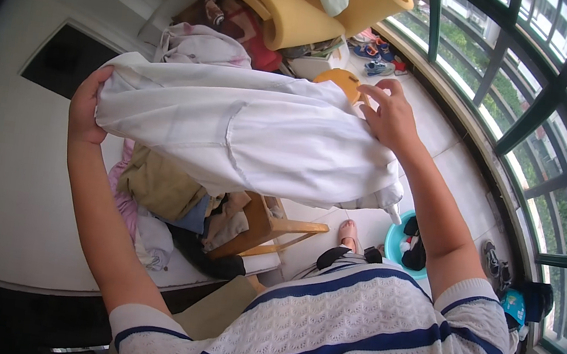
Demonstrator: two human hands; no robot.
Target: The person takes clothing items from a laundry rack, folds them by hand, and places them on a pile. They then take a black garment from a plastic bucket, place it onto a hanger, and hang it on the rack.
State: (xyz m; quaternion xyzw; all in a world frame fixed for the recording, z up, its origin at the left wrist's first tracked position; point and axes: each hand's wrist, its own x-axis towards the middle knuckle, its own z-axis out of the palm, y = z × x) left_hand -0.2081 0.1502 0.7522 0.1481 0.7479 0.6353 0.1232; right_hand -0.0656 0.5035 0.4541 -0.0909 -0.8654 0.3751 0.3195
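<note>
A white cloth garment (288,140) with visible seams stretches across the view in front of me. My left hand (90,106) grips its left end, the fingers mostly hidden behind the fabric. At its upper right edge is my right hand (389,114), with index finger and thumb apart; whether the other fingers hold the fabric cannot be told. Beneath the garment, a khaki cloth (156,182) and other clothes lie in a pile beside a wooden stool (277,224).
Rolled yellow foam (303,24) and a pale bundled cloth (204,45) lie beyond the garment. A turquoise basin (392,239) with dark clothes stands on the tiled floor. Shoes (378,68) and a round orange stool top (340,81) are near the green-framed window (529,123).
</note>
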